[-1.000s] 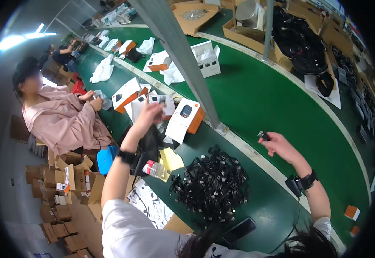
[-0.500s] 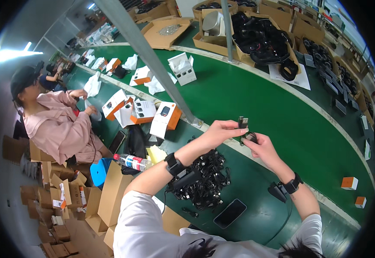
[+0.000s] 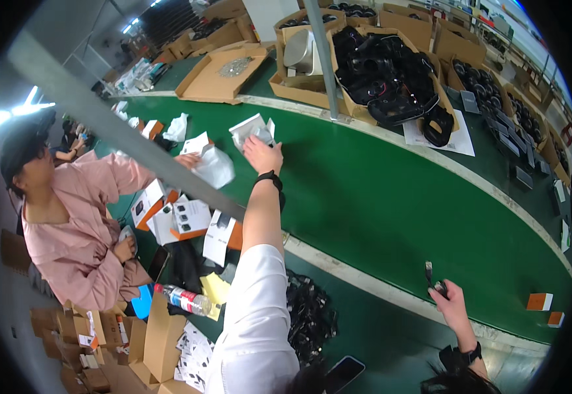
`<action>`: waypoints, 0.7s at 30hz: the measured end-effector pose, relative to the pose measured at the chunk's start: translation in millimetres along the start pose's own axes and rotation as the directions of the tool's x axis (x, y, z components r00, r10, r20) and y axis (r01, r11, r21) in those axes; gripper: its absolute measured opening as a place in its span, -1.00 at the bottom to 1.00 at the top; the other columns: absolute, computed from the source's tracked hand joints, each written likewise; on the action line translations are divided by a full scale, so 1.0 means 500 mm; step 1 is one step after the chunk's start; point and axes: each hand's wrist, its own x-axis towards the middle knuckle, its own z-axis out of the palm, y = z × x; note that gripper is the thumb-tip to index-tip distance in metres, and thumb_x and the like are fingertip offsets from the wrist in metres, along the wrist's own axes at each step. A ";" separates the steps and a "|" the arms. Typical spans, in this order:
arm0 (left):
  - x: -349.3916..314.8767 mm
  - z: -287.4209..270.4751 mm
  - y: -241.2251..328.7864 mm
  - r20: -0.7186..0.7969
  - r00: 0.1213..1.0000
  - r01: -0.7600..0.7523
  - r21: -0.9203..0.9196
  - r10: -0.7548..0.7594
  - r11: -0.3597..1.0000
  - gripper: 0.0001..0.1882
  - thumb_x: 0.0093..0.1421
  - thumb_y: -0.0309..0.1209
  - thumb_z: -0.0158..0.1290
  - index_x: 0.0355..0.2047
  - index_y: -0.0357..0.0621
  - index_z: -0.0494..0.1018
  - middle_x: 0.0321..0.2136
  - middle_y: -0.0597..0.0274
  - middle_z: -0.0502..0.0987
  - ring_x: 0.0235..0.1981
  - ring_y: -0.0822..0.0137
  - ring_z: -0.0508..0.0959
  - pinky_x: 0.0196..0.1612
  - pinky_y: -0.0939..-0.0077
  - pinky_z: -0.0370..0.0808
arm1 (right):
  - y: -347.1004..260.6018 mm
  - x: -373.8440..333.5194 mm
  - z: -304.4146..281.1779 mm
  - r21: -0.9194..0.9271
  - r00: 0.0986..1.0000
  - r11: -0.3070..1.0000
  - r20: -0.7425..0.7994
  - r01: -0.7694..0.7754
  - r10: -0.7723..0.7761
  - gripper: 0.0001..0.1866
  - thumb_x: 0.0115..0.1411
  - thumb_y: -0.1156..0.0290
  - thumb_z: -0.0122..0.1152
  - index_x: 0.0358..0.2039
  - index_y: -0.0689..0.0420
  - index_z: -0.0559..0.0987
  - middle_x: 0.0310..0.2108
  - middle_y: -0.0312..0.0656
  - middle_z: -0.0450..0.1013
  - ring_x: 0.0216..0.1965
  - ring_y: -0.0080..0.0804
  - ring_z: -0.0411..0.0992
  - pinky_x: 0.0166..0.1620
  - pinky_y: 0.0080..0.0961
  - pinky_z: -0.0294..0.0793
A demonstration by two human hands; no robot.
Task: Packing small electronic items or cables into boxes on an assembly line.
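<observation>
My left arm stretches far across the green conveyor belt (image 3: pixel 365 197). At its end my left hand (image 3: pixel 263 156) grips an open white box (image 3: pixel 252 126) with raised flaps; part of the box is hidden under the fingers. Off to the right, over the belt's near edge, my right hand (image 3: pixel 453 305) is closed on a black USB cable (image 3: pixel 440 286), whose plug sticks up above the fingers. A heap of black cables (image 3: pixel 309 315) lies on the table, partly behind my left sleeve. A dark phone (image 3: pixel 345 374) rests near the heap.
A grey metal post (image 3: pixel 122 125) slants beside my left arm. Left of it, a person in pink (image 3: pixel 76 217) handles a white bag (image 3: pixel 215 169). White and orange boxes (image 3: pixel 191 217) and a bottle (image 3: pixel 184 299) crowd the table. Two small boxes (image 3: pixel 539 301) sit far right.
My hands have parted: the left has reached forward and left onto the white box, the right has moved right and nearer with the cable. The person in pink has reached toward the belt.
</observation>
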 end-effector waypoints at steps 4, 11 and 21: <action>0.004 0.018 0.005 0.006 0.984 -0.175 0.176 0.177 0.969 -0.53 -0.10 -0.13 0.17 -0.30 -0.18 0.33 -0.29 0.14 0.39 -0.14 0.16 0.34 -0.12 0.24 0.22 | 0.022 0.005 -0.018 0.094 0.997 0.993 -0.013 -0.070 0.071 -0.80 0.08 0.51 0.13 -0.59 0.10 0.31 -0.68 -0.53 0.13 -0.65 -0.80 0.04 -0.62 -0.73 -0.03; -0.058 -0.025 -0.034 0.120 0.863 -0.482 -0.098 0.491 0.871 -0.80 0.08 -0.26 0.01 -0.45 -0.14 0.37 -0.44 0.08 0.43 -0.36 0.03 0.46 -0.36 0.13 0.36 | 0.038 -0.052 -0.009 0.027 1.000 0.999 -0.006 -0.017 0.017 -0.82 0.09 0.49 0.12 -0.57 0.12 0.32 -0.66 -0.52 0.15 -0.64 -0.80 0.06 -0.61 -0.75 0.01; -0.584 -0.440 0.282 0.255 -0.052 -0.520 -0.832 0.965 0.192 -0.84 0.04 -0.46 -0.01 -0.35 -0.22 0.40 -0.45 0.06 0.43 -0.35 0.05 0.46 -0.30 0.26 0.42 | 0.037 -0.366 -0.083 0.294 0.996 0.952 0.004 -0.084 0.086 -0.89 0.22 0.42 -0.07 -0.42 0.12 0.26 -0.55 -0.26 0.38 -0.75 -0.72 0.11 -0.68 -0.75 0.14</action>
